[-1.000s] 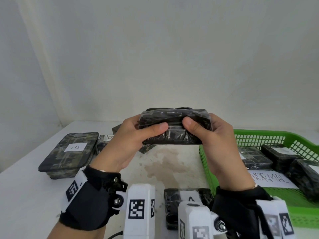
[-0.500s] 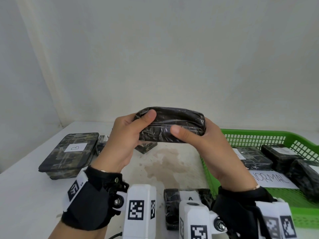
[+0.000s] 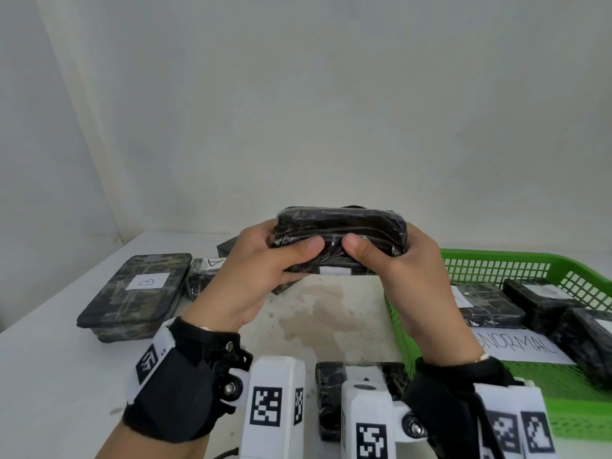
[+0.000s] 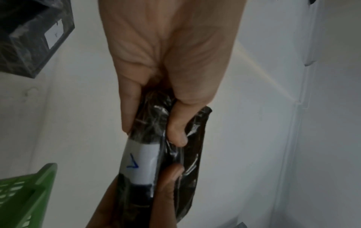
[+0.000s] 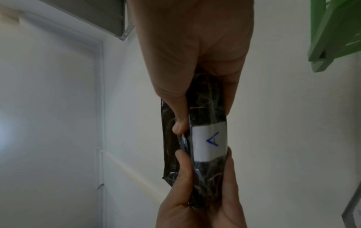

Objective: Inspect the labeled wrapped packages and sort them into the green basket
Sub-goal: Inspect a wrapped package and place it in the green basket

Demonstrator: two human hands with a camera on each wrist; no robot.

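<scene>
Both hands hold one dark plastic-wrapped package up in the air above the table. My left hand grips its left end, thumb on the near face. My right hand grips its right end the same way. The package's white label with a blue letter A faces down, seen in both wrist views. The green basket stands at the right with several wrapped packages and a paper reading NORMAL inside.
On the white table at the left lies a larger camouflage package labeled B, with a smaller one labeled A beside it. Another dark package lies near the front edge, partly behind the wrist cameras. A stain marks the table's middle.
The package has been turned in my hands: its broad face has rolled away, and the label now faces downward. Both thumbs have shifted closer together on the near side.
</scene>
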